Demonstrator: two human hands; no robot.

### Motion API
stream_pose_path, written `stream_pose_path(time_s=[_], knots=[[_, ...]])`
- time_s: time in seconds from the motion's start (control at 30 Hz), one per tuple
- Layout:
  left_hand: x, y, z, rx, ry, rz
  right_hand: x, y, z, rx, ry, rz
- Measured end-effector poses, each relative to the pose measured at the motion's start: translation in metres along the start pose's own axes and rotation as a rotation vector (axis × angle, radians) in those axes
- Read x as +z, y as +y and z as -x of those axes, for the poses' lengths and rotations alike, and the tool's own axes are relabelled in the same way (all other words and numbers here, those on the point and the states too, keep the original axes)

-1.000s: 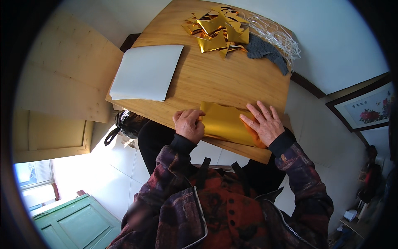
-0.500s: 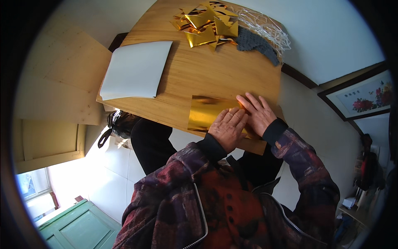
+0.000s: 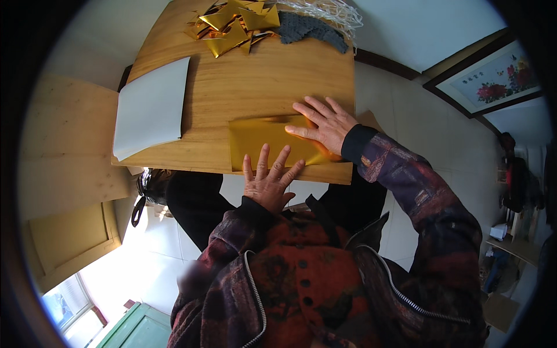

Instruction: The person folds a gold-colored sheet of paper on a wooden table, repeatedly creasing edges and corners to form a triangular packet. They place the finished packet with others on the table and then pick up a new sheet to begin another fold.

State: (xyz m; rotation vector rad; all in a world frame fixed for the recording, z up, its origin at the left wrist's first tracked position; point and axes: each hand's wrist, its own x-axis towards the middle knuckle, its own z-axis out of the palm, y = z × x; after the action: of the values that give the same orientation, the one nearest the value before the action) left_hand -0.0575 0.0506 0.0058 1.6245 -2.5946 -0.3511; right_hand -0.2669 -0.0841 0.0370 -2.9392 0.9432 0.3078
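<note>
A shiny gold foil sheet (image 3: 261,136) lies along the near edge of the wooden table, its right part under my right hand. My right hand (image 3: 328,124) rests on it with fingers spread, pointing up and left. Over the sheet's near edge reaches my left hand (image 3: 271,182), fingers fanned apart, palm down. Neither hand grips anything. Whether the sheet is folded or a single layer I cannot tell.
A stack of white sheets (image 3: 152,107) lies at the table's left. Folded gold foil pieces (image 3: 232,26), a dark grey cloth (image 3: 313,30) and white shredded strips (image 3: 339,14) are at the far side. A black plastic bag (image 3: 154,184) hangs below the left edge.
My hands were close together on the sheet's right part; now they are apart, the left moved left with fingers spread. The whole view has shifted, so the table sits farther left.
</note>
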Motion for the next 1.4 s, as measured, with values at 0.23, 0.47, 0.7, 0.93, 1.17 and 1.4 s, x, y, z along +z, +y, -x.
stream_pose_path(time_s=[0.23, 0.47, 0.7, 0.93, 1.17, 1.4], knots=[[0.005, -0.016, 0.040, -0.106, 0.104, -0.014, -0.001, -0.002, 0.000, 0.026, -0.066, 0.033], [-0.017, -0.026, 0.057, -0.234, 0.107, 0.054, -0.004, -0.002, 0.000, 0.016, -0.097, 0.025], [-0.031, 0.008, -0.026, 0.001, 0.303, 0.151, -0.001, 0.000, 0.000, -0.007, -0.021, 0.028], [0.000, 0.025, -0.050, 0.035, 0.136, 0.142, 0.008, 0.001, -0.004, 0.022, -0.125, 0.203], [0.000, 0.025, -0.032, 0.074, -0.031, -0.016, -0.005, 0.006, 0.000, -0.017, -0.052, 0.001], [-0.006, 0.027, -0.032, 0.086, -0.048, -0.028, 0.011, 0.010, 0.002, 0.099, 0.172, -0.170]])
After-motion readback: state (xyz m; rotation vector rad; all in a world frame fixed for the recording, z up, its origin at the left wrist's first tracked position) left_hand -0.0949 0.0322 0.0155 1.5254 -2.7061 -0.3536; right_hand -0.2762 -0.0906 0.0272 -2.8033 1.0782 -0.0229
